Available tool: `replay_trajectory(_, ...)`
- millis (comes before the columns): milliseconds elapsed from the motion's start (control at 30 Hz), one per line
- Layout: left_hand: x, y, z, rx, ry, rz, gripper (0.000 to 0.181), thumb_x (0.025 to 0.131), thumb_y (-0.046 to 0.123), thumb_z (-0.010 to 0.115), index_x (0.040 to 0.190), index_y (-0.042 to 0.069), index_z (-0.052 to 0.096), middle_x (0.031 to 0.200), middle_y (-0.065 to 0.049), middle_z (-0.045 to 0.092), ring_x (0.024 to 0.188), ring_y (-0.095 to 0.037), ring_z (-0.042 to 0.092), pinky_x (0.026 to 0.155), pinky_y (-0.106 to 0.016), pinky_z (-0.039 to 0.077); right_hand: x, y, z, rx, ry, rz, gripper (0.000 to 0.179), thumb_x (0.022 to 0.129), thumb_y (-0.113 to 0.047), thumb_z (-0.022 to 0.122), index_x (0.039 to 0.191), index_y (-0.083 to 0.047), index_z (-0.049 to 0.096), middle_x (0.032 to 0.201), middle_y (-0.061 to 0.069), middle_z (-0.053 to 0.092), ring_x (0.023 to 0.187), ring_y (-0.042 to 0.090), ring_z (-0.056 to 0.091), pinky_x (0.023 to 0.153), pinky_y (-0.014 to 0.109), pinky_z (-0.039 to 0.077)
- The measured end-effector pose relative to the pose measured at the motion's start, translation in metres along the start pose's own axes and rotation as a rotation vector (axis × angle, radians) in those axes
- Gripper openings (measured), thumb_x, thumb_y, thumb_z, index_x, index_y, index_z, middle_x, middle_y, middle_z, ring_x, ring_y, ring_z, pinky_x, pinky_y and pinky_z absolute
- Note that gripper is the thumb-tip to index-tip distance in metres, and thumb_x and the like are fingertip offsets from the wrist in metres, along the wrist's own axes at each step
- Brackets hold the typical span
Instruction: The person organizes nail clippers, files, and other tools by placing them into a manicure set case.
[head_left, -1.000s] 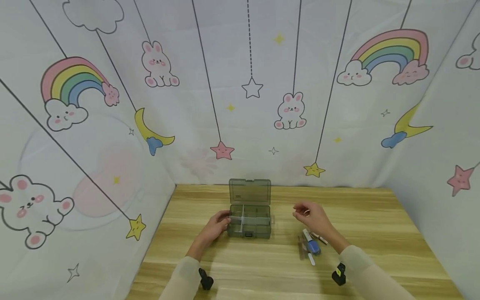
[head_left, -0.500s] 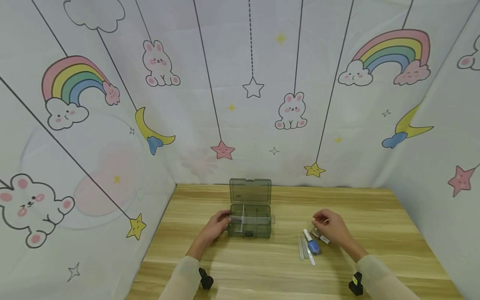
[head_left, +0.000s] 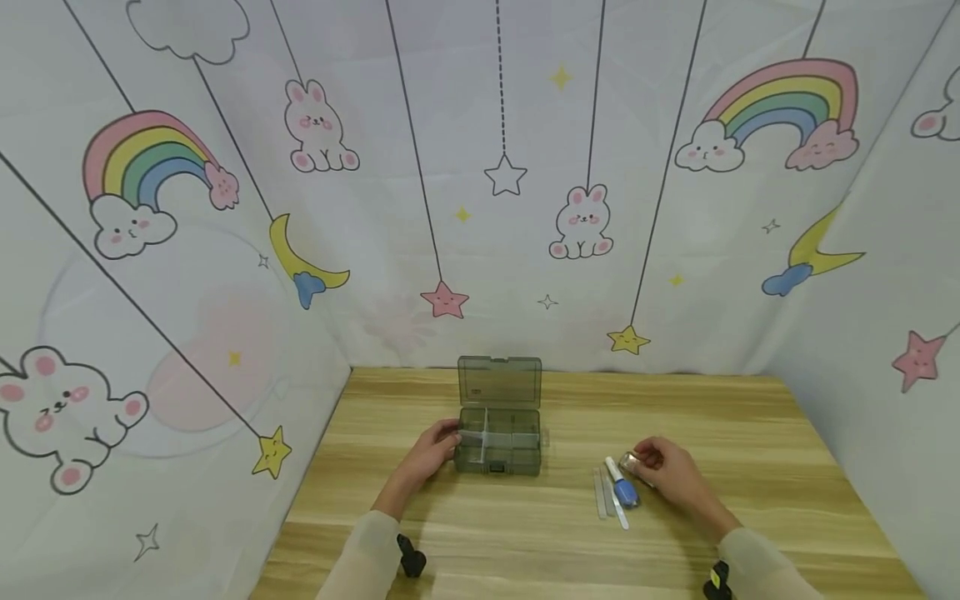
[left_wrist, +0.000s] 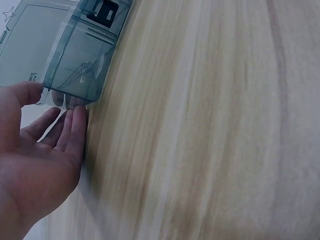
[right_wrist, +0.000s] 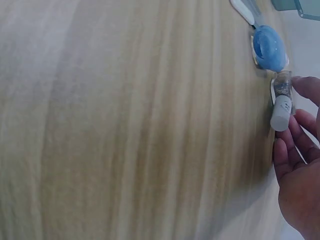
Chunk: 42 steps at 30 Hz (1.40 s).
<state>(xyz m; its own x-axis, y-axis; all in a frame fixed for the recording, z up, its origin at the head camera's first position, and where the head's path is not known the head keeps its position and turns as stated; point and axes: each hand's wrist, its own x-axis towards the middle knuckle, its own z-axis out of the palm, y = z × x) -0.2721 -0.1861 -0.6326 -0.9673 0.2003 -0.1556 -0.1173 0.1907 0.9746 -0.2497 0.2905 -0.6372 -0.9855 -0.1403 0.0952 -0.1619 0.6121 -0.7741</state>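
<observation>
- Behind the table hangs a white curtain, printed with rabbits, rainbows and stars.
- Under my hands is the wood-grain table.
- On its far half, left of middle, sits the grey see-through box, lid raised, divided inside; something metallic, too blurred to name, shows in its near left compartment.
- My right hand pinches the clear bottle between thumb and finger, well to the right of the box.
- My left hand rests thumb and fingertips against the box's left end, fingers lightly bent, not wrapped round it.
- Just left of the clear bottle, the white-capped blue bottle lies on its side.
- The clear bottle also has a white cap; I can't tell whether it touches the table.
- Slim strips lie left of the blue bottle.
</observation>
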Motion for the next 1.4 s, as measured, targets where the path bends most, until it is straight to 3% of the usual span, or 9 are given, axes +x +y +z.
replay_trajectory(233, -0.001, 0.003, 0.0, -0.004, -0.002, -0.003, 0.05, 0.114, 0.016, 0.051, 0.157, -0.006, 0.041, 0.157, -0.029, 0.046, 0.144, -0.046, 0.045, 0.112, -0.058, 0.046, -0.005, 0.0, 0.003, 0.01, 0.015, -0.007, 0.029, 0.092, -0.015, 0.085, 0.111, 0.0, 0.07, 0.1, 0.006, 0.07, 0.089, 0.016, 0.064, 0.076, 0.027, 0.055)
replay_trajectory(900, 0.001, 0.001, -0.001, 0.012, -0.005, 0.0, 0.051, 0.113, 0.017, 0.051, 0.158, -0.006, 0.04, 0.157, -0.029, 0.045, 0.144, -0.045, 0.046, 0.112, -0.056, 0.047, -0.012, 0.006, 0.014, -0.071, 0.123, -0.141, 0.035, 0.083, -0.01, 0.09, 0.11, 0.0, 0.07, 0.1, 0.004, 0.068, 0.089, 0.014, 0.061, 0.079, 0.031, 0.055)
replay_trajectory(1100, 0.002, 0.002, 0.001, 0.036, -0.016, 0.017, 0.051, 0.114, 0.017, 0.049, 0.157, -0.008, 0.039, 0.157, -0.031, 0.044, 0.143, -0.047, 0.046, 0.111, -0.056, 0.048, -0.012, 0.01, 0.012, -0.079, 0.111, -0.122, 0.034, 0.084, -0.011, 0.09, 0.111, -0.002, 0.072, 0.1, 0.003, 0.068, 0.09, 0.013, 0.062, 0.08, 0.031, 0.056)
replay_trajectory(1400, 0.002, 0.001, 0.0, -0.002, 0.004, -0.006, 0.051, 0.113, 0.017, 0.053, 0.157, -0.005, 0.042, 0.157, -0.028, 0.046, 0.143, -0.044, 0.047, 0.111, -0.056, 0.047, -0.006, 0.006, 0.01, -0.025, 0.092, -0.079, 0.03, 0.088, -0.011, 0.087, 0.111, 0.0, 0.071, 0.101, 0.006, 0.07, 0.088, 0.014, 0.063, 0.076, 0.027, 0.054)
